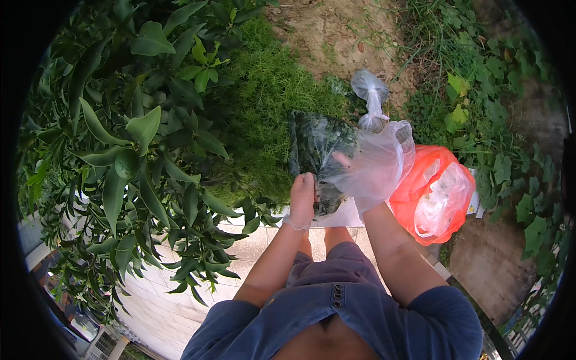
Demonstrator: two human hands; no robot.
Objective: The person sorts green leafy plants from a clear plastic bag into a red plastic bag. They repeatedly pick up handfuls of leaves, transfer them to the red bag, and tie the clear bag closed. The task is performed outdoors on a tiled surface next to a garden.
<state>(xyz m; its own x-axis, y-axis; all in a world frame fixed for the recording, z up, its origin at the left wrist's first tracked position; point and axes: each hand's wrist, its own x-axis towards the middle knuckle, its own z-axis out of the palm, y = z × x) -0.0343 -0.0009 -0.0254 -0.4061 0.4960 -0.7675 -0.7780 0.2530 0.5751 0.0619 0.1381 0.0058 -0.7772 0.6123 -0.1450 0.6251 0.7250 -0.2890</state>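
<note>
My left hand point(302, 200), in a thin clear plastic glove, grips the gathered edge of a clear plastic bag point(321, 139). Dark green matter shows through that bag; I cannot tell whether it is inside or behind the film. A loose, whitish clear plastic bag point(396, 148) wraps my right hand point(360, 173) to about the wrist. One finger shows faintly through the film, pointing up and left towards the dark bag. The rest of that hand's grip is blurred by the plastic.
An orange-red plastic bag point(443, 162) holding clear plastic stands right of my right forearm. Beyond it lies a knotted clear bag point(372, 96). Leafy citrus branches point(148, 153) with a green fruit point(127, 164) crowd the left. Low feathery plants point(270, 99) border bare soil point(333, 31); pale tiles point(180, 297) lie below.
</note>
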